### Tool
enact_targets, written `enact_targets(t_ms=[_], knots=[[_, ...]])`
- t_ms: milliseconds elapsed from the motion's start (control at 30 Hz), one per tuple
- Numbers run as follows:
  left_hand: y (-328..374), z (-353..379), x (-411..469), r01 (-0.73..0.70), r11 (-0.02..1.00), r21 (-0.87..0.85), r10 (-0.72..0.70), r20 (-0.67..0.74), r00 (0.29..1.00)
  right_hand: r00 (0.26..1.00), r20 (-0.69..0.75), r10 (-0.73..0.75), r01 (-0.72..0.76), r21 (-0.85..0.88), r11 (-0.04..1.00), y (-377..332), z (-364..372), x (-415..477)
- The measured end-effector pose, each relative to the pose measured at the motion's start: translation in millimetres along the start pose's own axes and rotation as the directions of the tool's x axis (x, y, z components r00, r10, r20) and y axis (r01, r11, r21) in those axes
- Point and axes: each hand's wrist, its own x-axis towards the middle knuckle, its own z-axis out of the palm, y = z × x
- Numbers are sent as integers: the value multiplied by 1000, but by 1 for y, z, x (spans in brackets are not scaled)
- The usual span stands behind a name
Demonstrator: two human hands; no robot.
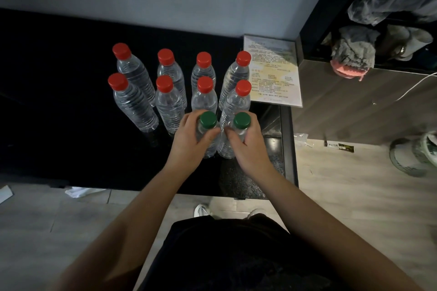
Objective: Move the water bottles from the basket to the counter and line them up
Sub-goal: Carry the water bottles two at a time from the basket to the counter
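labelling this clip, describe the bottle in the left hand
On the black counter, in front of two rows of red-capped bottles, are two green-capped bottles. Yours is the left bottle, gripped by the left hand.

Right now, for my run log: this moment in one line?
left hand grips left green-cap bottle | right hand grips right green-cap bottle | eight red-cap bottles in two rows

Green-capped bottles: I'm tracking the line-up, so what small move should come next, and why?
Probably loosen both hands and let go. The left hand grips the left green-capped bottle, the right hand the right green-capped bottle; both seem to stand on the black counter, in line with the two right columns of red-capped bottles.
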Motion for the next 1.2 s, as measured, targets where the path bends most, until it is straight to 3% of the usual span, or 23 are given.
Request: enact_targets(t_ms=[233,833,1000,1200], knots=[[0,1,-2,15,999,-28,-13,58,998,999,41,-17,19,-54,998,-1,-6,-1],[-1,6,1,-47,998,36,49,-40,998,999,1,42,-42,-169,985,-14,-11,3],[3,13,-3,38,997,-74,-44,-81,996,999,-30,17,-22,-171,985,-12,-15,1],[-9,23,-19,169,980,-107,-179,-91,980,995,67,71,-57,-181,982,-4,-31,-5]])
